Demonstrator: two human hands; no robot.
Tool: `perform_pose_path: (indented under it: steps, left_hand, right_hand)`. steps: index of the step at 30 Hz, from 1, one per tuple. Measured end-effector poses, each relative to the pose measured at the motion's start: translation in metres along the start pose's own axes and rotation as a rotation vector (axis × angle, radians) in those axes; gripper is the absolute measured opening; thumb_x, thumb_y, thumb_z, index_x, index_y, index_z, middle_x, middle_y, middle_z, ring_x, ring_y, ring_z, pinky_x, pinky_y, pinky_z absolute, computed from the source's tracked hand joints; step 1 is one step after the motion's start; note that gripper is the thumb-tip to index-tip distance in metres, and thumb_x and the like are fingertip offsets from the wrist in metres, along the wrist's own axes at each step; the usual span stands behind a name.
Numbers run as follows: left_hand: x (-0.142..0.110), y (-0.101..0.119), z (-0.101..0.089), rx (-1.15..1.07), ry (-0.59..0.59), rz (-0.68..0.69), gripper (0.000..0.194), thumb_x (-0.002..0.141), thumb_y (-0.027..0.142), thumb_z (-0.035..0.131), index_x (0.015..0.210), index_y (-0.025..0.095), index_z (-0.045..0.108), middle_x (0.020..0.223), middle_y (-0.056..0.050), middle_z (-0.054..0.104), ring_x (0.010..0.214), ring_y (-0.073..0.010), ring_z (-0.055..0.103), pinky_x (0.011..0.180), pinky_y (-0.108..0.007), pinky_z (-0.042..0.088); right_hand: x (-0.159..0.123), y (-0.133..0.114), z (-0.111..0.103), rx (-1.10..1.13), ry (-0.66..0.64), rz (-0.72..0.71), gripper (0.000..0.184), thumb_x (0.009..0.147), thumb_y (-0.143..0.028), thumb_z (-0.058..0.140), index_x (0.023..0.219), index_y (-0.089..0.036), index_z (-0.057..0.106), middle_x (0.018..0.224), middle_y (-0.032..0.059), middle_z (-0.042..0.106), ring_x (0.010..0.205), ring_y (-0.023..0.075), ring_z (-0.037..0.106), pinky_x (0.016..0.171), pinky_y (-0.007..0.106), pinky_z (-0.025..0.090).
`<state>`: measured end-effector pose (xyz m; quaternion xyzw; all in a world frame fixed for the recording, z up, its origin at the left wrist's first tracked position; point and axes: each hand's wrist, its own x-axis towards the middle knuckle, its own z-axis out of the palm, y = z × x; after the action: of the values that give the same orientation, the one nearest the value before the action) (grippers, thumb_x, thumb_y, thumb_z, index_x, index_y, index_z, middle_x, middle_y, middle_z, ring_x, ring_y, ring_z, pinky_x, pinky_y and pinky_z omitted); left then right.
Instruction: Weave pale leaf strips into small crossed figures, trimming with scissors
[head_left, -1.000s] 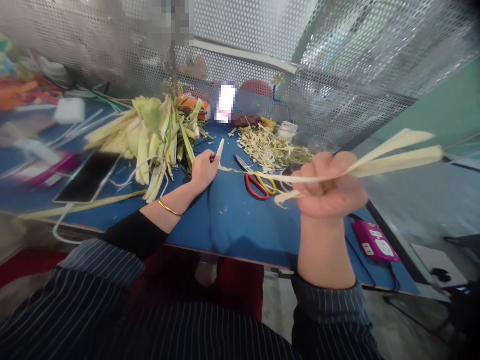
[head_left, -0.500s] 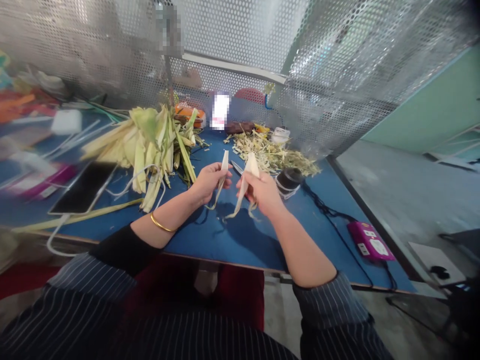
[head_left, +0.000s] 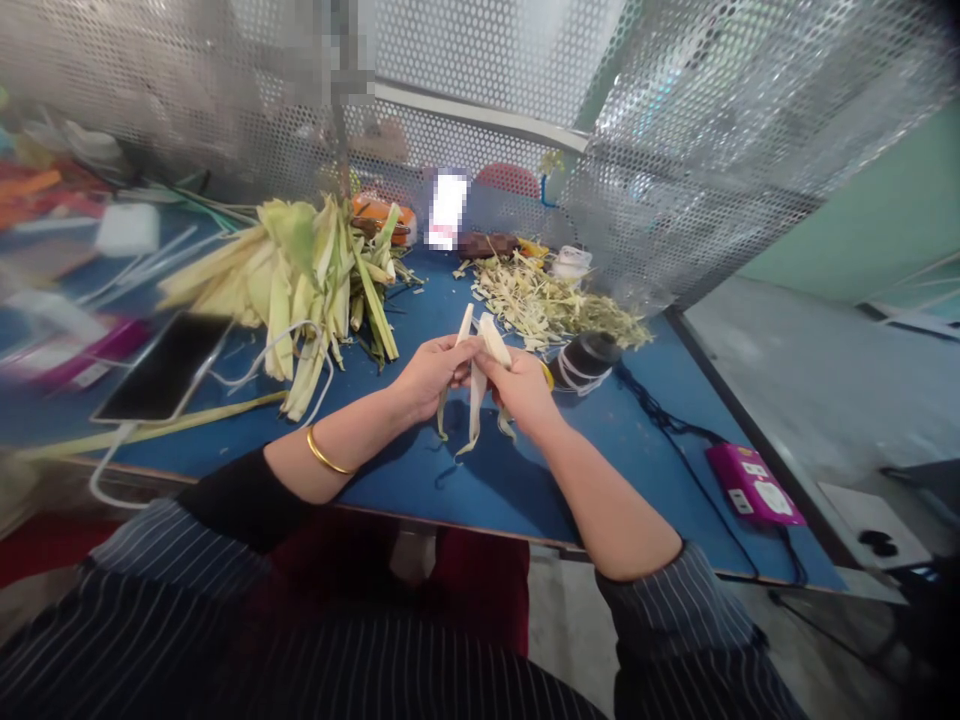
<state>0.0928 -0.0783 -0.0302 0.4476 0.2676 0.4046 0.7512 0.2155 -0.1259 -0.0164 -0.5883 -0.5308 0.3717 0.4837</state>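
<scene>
Pale husk strips [head_left: 475, 408] are up in front of me, just above the middle of the blue table [head_left: 491, 500], narrow ends up, curled tails hanging. Left hand [head_left: 433, 378] is pinching one strip thumb-to-finger; right hand [head_left: 527, 390] is gripping the wider piece. Fingers overlap in my view; can't tell if both hands share a strip.

My read: step in hand is fingering the strips where the two hands meet, maybe parting or lining them up. Next move calls for a firm pinch each side and a gentle, even pull; thin stuff, likely to tear crooked.

Just beyond right hand: black spool [head_left: 589, 357] with white cord around it, plus a yellow loop [head_left: 550, 376] mostly hidden. Farther back, heap of shreds [head_left: 525, 298]. Left: husk bundle [head_left: 296, 265], then dark-screened phone [head_left: 161, 370], cable plugged in. Far right: purple power strip [head_left: 754, 485].
</scene>
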Motion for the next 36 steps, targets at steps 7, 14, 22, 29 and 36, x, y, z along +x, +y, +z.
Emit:
perform_pose_path:
  steps: [7,14,22,29,36]
  left_hand:
    - [0.004,0.004,-0.003,0.133,0.212,0.039,0.023,0.089,0.031,0.053,0.073,0.015,0.06,0.065,0.0,0.059,0.055,-0.0058,0.05,0.056,-0.017,0.039]
    - [-0.002,0.002,0.007,0.102,0.013,0.025,0.021,0.092,0.031,0.046,0.083,0.016,0.059,0.066,-0.001,0.062,0.055,-0.0095,0.056,0.059,-0.023,0.047]
    - [-0.008,0.006,0.016,0.131,0.057,-0.102,0.012,0.092,0.029,0.047,0.096,0.02,0.054,0.057,0.002,0.056,0.044,-0.0102,0.053,0.047,-0.023,0.046]
    - [-0.008,0.004,0.013,0.187,0.012,-0.139,0.016,0.089,0.027,0.049,0.076,0.018,0.055,0.052,0.0,0.055,0.041,-0.0089,0.05,0.04,-0.02,0.04]
    - [-0.011,0.006,0.01,0.357,0.003,0.009,0.02,0.09,0.031,0.048,0.086,0.017,0.062,0.074,-0.004,0.067,0.046,-0.0076,0.056,0.04,-0.019,0.04]
  right_hand:
    - [0.004,0.007,-0.01,0.05,0.1,-0.081,0.04,0.087,-0.051,0.045,0.093,-0.018,0.067,0.089,0.0074,0.069,0.07,0.0158,0.064,0.047,0.023,0.044]
    - [0.003,0.016,-0.005,-0.074,0.047,-0.26,0.037,0.09,-0.047,0.043,0.103,-0.024,0.068,0.107,0.005,0.067,0.11,0.0217,0.057,0.092,0.038,0.048]
    - [0.008,0.02,-0.003,-0.217,0.001,-0.269,0.036,0.092,-0.046,0.043,0.113,-0.024,0.062,0.106,0.0078,0.062,0.092,0.0203,0.06,0.087,0.039,0.05]
    - [0.01,0.018,-0.006,-0.218,-0.003,-0.325,0.024,0.089,-0.042,0.05,0.101,-0.024,0.06,0.104,0.0066,0.062,0.094,0.0198,0.06,0.087,0.039,0.049]
    - [0.006,0.009,-0.016,-0.237,0.363,-0.502,0.024,0.077,-0.027,0.067,0.098,-0.024,0.056,0.103,0.0033,0.056,0.086,0.0156,0.06,0.082,0.035,0.05]
